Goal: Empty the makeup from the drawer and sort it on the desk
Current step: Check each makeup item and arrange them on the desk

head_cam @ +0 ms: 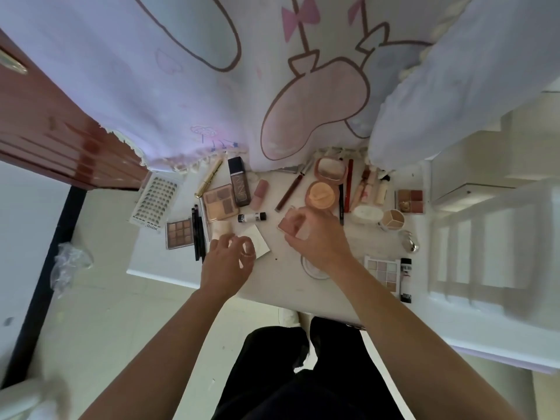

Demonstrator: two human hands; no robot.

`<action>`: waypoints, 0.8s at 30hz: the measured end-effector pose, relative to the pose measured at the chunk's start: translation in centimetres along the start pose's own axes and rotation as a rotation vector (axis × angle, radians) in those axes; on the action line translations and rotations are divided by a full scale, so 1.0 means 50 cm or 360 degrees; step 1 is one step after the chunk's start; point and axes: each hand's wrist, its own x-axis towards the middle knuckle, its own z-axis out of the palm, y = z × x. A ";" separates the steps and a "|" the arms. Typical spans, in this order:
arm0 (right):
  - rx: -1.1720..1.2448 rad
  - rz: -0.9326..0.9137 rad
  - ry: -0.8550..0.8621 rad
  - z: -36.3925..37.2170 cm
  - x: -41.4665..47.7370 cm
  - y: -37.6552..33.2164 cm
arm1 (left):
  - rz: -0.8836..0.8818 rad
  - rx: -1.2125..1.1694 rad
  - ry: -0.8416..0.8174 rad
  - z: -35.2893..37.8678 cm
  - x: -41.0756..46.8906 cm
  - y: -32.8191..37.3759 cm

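Observation:
Makeup lies spread over the white desk (291,286). My right hand (315,237) grips a pink square compact (291,221) at mid-desk, fingers curled over its edges. My left hand (230,259) hovers with curled fingers over a white square compact (257,242), beside a beige sponge (221,228); I cannot tell whether it touches them. Near the left hand lie a brown eyeshadow palette (179,233) and black pencils (198,234). A round orange compact (321,196) sits just beyond the right hand.
A lash tray (156,201), a dark foundation bottle (239,184), a peach palette (219,201) and a small white tube (252,217) lie at the back left. Lip sticks, a pale palette (382,269) and a black-and-white tube (405,280) lie at the right. A curtain (212,86) hangs behind.

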 end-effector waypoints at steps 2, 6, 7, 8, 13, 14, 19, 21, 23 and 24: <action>0.0316 0.0046 0.0017 -0.027 -0.014 -0.014 | -0.0188 -0.0246 -0.0066 -0.036 0.007 0.018; 0.0746 0.0024 -0.0080 -0.056 -0.036 -0.060 | -0.0795 -0.1744 -0.0421 -0.150 0.013 0.082; 0.0798 -0.0017 -0.0107 -0.058 -0.040 -0.073 | -0.0778 -0.1923 -0.0533 -0.172 0.014 0.087; 0.0825 -0.0058 -0.0124 -0.057 -0.042 -0.084 | -0.0724 -0.2037 -0.0631 -0.190 0.013 0.091; 0.0814 -0.0158 -0.0061 -0.057 -0.055 -0.130 | -0.0468 -0.2196 -0.1013 -0.229 0.030 0.074; 0.0795 -0.0170 -0.0038 -0.059 -0.058 -0.138 | -0.0450 -0.2200 -0.1059 -0.230 0.036 0.068; 0.0709 -0.0190 0.0112 -0.052 -0.073 -0.181 | -0.0346 -0.2389 -0.1315 -0.234 0.055 0.043; 0.0628 -0.0180 0.0148 -0.040 -0.076 -0.204 | -0.0313 -0.2442 -0.1351 -0.244 0.054 0.033; 0.0599 -0.0141 0.0164 -0.024 -0.076 -0.231 | -0.0294 -0.2457 -0.1336 -0.258 0.058 0.010; 0.0593 -0.0127 0.0156 -0.015 -0.076 -0.246 | -0.0271 -0.2449 -0.1331 -0.265 0.060 -0.006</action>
